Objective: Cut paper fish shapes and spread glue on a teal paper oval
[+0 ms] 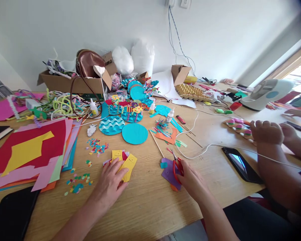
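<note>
My left hand [110,179] lies over a small bunch of yellow paper pieces [130,164] with thin pencil lines, its fingers spread and touching them. Bits of red and lilac paper show beneath. My right hand [190,177] is closed on red-handled scissors [177,167], blades pointing away from me. Under the scissors lies a purple paper scrap [167,173], with a small blue piece [163,165] and an orange one beside it. A thin wooden stick [156,143] reaches toward the purple scrap. Beyond my hands sits a plain blue disc [134,134] next to a wavy-striped one [112,125].
Stacked coloured paper [52,144] and a black phone [13,214] lie at left, with confetti [77,182] nearer me. Glue bottles [170,115], a white cable [188,157] and an egg carton [190,92] stand beyond. At right, another person's hands [268,132] are near a second phone [240,164].
</note>
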Demonstrator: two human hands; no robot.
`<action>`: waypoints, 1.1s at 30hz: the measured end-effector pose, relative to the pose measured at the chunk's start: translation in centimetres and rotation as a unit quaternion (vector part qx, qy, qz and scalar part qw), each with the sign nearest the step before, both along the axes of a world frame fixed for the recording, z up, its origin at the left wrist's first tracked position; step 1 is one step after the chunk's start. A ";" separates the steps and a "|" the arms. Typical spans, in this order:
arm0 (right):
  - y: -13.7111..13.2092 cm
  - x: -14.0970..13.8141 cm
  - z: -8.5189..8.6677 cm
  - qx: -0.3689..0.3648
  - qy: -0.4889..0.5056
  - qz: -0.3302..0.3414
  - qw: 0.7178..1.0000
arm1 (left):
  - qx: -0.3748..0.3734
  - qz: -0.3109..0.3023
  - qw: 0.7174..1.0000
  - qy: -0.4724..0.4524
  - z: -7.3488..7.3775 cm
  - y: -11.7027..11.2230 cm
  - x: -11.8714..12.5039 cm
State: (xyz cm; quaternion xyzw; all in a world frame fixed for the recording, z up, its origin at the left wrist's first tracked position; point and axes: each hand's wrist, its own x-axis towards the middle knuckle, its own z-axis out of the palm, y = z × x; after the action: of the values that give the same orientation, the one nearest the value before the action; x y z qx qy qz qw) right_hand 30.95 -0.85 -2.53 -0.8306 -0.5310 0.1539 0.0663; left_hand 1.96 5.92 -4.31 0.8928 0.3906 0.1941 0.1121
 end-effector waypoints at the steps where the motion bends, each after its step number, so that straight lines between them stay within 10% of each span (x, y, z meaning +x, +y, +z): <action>1: 0.1 0.1 0.0 -0.005 0.004 0.001 1.000 | 0.000 -0.002 1.000 -0.028 0.3 0.0 0.1; 15: 0.4 0.9 2.3 0.057 0.126 0.009 0.990 | -0.226 0.052 0.943 -0.238 3.1 -0.2 0.8; 24: 1.3 -0.2 9.5 0.242 0.407 -0.004 0.881 | -0.455 0.123 0.780 -0.411 5.2 -0.3 0.8; 33: 4.6 -8.2 8.8 0.196 0.549 0.079 0.809 | -0.503 0.026 0.743 -0.440 6.1 -0.4 2.3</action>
State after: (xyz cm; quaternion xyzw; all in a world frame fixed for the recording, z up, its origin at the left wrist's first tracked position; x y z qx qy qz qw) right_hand 22.77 3.74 6.22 -0.5320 -0.4892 0.4817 0.4956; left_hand 4.30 5.51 1.75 0.5114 0.3622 0.3435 0.6995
